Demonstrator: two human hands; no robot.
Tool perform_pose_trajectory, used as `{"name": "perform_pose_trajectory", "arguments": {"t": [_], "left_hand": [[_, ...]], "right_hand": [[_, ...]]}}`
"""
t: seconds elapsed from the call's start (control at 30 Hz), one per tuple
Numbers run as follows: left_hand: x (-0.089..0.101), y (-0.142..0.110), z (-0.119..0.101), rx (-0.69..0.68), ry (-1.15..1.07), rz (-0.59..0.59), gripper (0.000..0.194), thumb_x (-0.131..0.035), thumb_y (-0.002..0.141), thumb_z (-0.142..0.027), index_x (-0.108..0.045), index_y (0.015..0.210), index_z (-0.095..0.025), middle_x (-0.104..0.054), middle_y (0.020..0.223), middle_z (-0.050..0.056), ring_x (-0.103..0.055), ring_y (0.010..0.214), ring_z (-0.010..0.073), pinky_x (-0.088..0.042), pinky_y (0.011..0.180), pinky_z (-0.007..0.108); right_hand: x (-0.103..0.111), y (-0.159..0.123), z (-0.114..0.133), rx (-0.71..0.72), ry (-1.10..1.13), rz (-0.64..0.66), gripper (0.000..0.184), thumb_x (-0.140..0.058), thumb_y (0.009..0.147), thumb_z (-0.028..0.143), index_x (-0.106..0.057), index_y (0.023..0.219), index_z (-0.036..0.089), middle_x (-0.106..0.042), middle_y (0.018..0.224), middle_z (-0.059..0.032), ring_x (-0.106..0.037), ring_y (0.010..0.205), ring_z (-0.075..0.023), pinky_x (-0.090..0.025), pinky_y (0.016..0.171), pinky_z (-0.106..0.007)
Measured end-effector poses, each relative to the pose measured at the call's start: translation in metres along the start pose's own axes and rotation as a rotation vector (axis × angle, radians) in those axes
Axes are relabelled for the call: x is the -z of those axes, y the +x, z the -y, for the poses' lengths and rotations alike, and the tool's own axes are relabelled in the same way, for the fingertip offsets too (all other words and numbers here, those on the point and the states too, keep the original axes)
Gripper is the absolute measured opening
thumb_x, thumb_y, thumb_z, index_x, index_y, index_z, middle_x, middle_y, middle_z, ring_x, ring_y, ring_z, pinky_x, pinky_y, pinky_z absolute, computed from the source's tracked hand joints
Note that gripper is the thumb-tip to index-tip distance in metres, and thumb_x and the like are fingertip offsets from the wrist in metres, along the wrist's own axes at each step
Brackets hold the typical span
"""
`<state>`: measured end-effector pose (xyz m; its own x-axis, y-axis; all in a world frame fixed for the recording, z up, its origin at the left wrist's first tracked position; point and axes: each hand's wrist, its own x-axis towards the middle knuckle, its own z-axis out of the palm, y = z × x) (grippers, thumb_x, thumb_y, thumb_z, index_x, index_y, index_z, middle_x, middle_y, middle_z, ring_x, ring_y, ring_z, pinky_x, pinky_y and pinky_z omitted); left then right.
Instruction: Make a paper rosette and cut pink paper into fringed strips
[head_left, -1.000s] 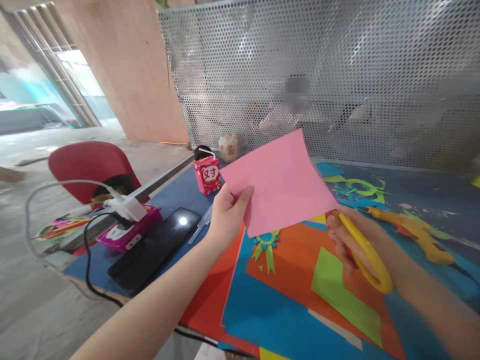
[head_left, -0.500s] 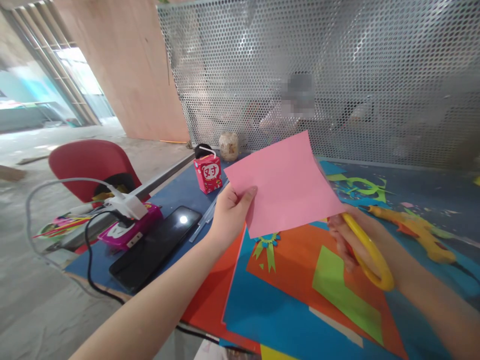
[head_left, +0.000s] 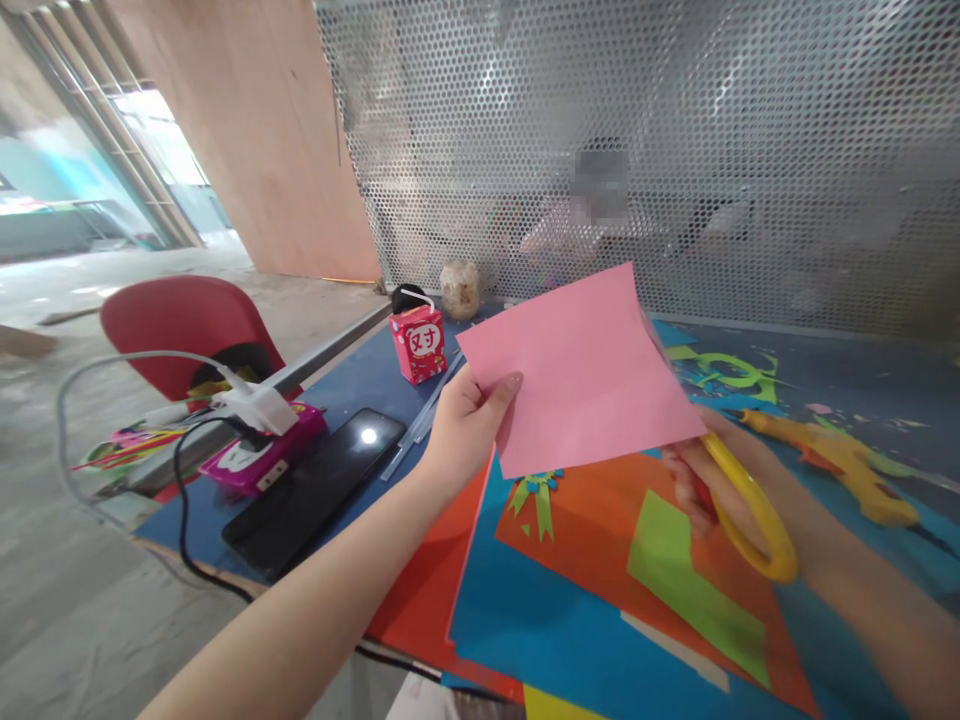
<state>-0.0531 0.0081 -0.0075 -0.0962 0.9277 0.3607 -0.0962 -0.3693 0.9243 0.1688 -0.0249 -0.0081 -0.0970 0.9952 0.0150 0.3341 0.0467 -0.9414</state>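
My left hand (head_left: pixel 463 428) pinches the left edge of a pink paper sheet (head_left: pixel 581 370) and holds it up above the table. My right hand (head_left: pixel 724 480) is closed through the yellow handle of a pair of scissors (head_left: pixel 748 505) at the sheet's lower right corner. The blades are hidden behind the pink sheet. Below the hands lie an orange sheet (head_left: pixel 592 525), a light green piece (head_left: pixel 686 580) and a blue sheet (head_left: pixel 540 630).
A red drink carton (head_left: pixel 418 343), a black phone (head_left: pixel 315 490), a pink device (head_left: pixel 259 455) with white plug and cable, and a yellow glue gun (head_left: pixel 840 460) sit on the blue table. A perforated metal screen (head_left: pixel 675 140) stands behind; a person sits beyond it. A red chair (head_left: pixel 184 325) stands left.
Both hands and the pink sheet have drifted slightly to the right and a little down. The grips are unchanged.
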Motion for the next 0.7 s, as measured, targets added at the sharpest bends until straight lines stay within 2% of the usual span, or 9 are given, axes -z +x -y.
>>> {"name": "perform_pose_trajectory", "arguments": {"t": [0.1,0.23,0.37,0.43,0.6,0.7], "left_hand": [[-0.0004,-0.0002,-0.001,0.0,0.01,0.001,0.02,-0.06,0.078,-0.029,-0.061,0.094,-0.017,-0.07,0.098,0.006,-0.065,0.091,0.0214,-0.052,0.078,0.034],[-0.0006,-0.0009,-0.0011,0.009,0.018,0.007,0.021,-0.06,0.078,-0.03,-0.061,0.095,-0.017,-0.071,0.098,0.006,-0.064,0.094,0.0225,-0.052,0.078,0.035],[-0.0008,-0.0021,0.0005,0.015,0.021,0.055,0.022,-0.06,0.079,-0.03,-0.062,0.097,-0.019,-0.071,0.098,0.005,-0.064,0.097,0.023,-0.052,0.08,0.036],[-0.0009,-0.0023,0.0012,0.017,0.023,0.065,0.022,-0.059,0.079,-0.03,-0.063,0.098,-0.019,-0.07,0.099,0.005,-0.063,0.097,0.0229,-0.052,0.081,0.036],[-0.0008,-0.0022,0.0009,0.023,0.022,0.071,0.023,-0.059,0.079,-0.031,-0.062,0.099,-0.018,-0.07,0.1,0.006,-0.063,0.099,0.0242,-0.052,0.08,0.037],[-0.0009,-0.0024,0.0002,0.037,0.036,0.066,0.022,-0.059,0.079,-0.03,-0.062,0.097,-0.018,-0.07,0.099,0.006,-0.064,0.097,0.024,-0.053,0.08,0.037]], "right_hand": [[-0.0021,0.0006,0.0027,-0.023,0.003,-0.027,0.032,-0.045,0.08,0.057,-0.038,0.077,0.025,-0.039,0.058,0.0105,-0.036,0.022,-0.0045,-0.032,0.024,-0.02],[0.0013,0.0016,0.0012,-0.112,0.052,-0.001,0.028,-0.043,0.081,0.054,-0.037,0.078,0.027,-0.039,0.052,0.0108,-0.037,0.024,-0.0078,-0.031,0.023,-0.021],[0.0044,0.0,-0.0026,0.029,-0.046,0.025,0.019,-0.04,0.087,0.041,-0.036,0.077,0.026,-0.039,0.042,0.0109,-0.038,0.028,-0.009,-0.036,0.032,-0.022],[0.0035,-0.0015,-0.0024,0.094,-0.081,0.006,0.015,-0.039,0.088,0.036,-0.036,0.077,0.026,-0.039,0.041,0.0109,-0.036,0.028,-0.0087,-0.036,0.033,-0.022],[-0.0015,-0.0044,0.0033,0.044,-0.068,-0.043,0.022,-0.038,0.087,0.039,-0.034,0.071,0.025,-0.034,0.048,0.0115,-0.033,0.024,-0.0053,-0.031,0.027,-0.02],[-0.0015,-0.0048,0.0043,-0.001,-0.053,-0.033,0.018,-0.039,0.085,0.038,-0.036,0.073,0.025,-0.038,0.052,0.0116,-0.034,0.023,-0.005,-0.029,0.025,-0.02]]}}
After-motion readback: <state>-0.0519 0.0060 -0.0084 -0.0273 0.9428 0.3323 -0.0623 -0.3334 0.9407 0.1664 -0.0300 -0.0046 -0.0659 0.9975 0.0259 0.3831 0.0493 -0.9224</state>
